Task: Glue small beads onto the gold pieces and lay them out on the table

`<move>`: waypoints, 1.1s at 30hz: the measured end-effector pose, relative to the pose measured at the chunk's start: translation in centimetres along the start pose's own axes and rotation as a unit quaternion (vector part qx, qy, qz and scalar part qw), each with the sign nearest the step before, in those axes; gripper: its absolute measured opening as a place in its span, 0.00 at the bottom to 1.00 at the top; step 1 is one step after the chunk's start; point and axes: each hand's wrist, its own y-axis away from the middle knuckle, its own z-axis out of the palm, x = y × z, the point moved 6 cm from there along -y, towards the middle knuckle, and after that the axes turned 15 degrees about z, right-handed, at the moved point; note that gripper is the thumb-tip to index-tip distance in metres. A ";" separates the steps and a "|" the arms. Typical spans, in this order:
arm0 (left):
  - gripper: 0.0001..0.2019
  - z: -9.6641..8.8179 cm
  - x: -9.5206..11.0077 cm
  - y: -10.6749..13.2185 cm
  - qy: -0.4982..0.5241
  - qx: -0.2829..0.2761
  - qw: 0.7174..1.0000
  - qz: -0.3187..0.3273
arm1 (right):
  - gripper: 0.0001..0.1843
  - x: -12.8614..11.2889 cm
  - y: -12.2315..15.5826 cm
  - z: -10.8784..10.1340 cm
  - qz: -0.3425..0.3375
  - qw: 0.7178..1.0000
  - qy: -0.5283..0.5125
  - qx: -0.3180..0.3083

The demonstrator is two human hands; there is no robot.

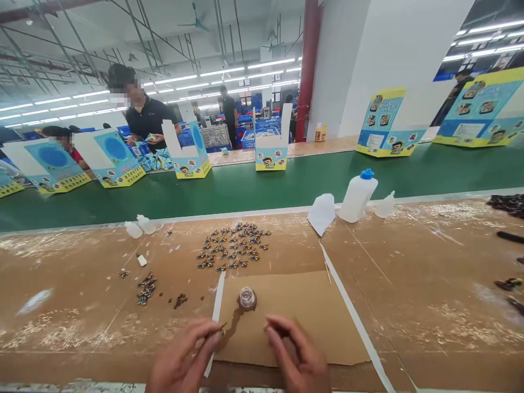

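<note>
My left hand (184,357) is at the bottom edge, fingers pinched on a thin stick whose tip touches a brown glue smear on a cardboard sheet (311,316). My right hand (297,357) is beside it, fingers curled and pinched on a tiny dark piece that I cannot make out. A small round glue pot (248,298) stands just beyond both hands on the sheet. Farther off lie several small blue and gold pieces (233,248) spread on the worktable (429,284).
A white bottle with a blue cap (357,196) and small squeeze bottles (139,225) stand by the green conveyor belt (245,188). Printed blue boxes (270,142) sit along the belt. A person in a dark shirt (143,117) works opposite. Dark parts (507,204) lie at right.
</note>
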 end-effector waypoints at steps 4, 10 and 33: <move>0.07 1.9 0.3 -3.8 0.007 -0.037 0.999 -0.021 | 0.11 1.2 -1.8 -1.9 -0.016 0.999 0.015 0.032; 0.06 4.5 0.5 -6.8 -0.071 -0.099 0.992 0.035 | 0.09 1.5 -1.6 -2.1 -0.058 0.997 0.034 0.031; 0.04 5.3 0.6 -7.0 -0.137 -0.168 0.973 0.080 | 0.11 1.1 -1.4 -2.4 -0.082 0.995 0.038 0.030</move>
